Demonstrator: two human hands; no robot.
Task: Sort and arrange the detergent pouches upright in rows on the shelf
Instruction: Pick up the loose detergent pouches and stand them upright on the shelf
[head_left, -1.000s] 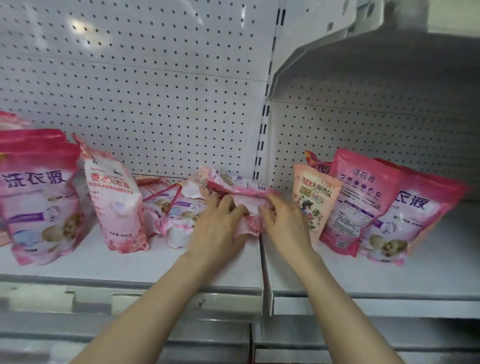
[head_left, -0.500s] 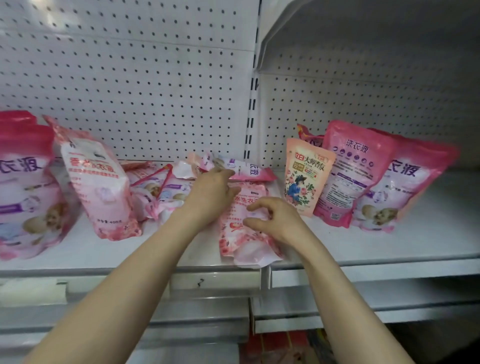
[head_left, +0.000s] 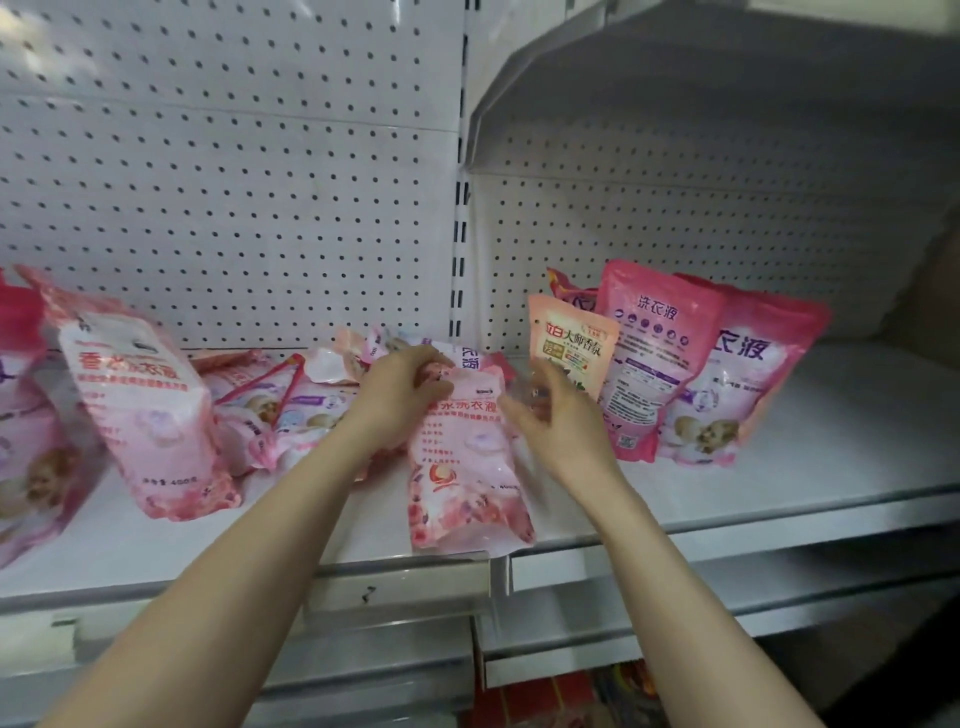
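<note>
A white perforated metal back panel (head_left: 234, 182) rose behind a white metal shelf (head_left: 779, 441) made of two sections that met at a slotted upright. A pale pink plastic detergent pouch with red lettering (head_left: 467, 467) stood at the shelf's front edge, just left of the seam, with its top tipped back. The left hand (head_left: 400, 400) gripped its upper left corner with curled fingers. The right hand (head_left: 561, 426) was at the upper right edge, too blurred to tell whether it held the pouch. Behind the left hand lay a heap of pink and white pouches (head_left: 280, 405), flat and overlapping. Further left a second pale pink pouch (head_left: 145, 405) leaned over, and a pouch with a puppy picture (head_left: 26, 457) was cut by the frame edge. On the right section a small peach-orange pouch (head_left: 571, 343) stood before a deep pink pouch (head_left: 654, 353), with another deep pink puppy pouch (head_left: 737, 384) leaning beside it
</note>
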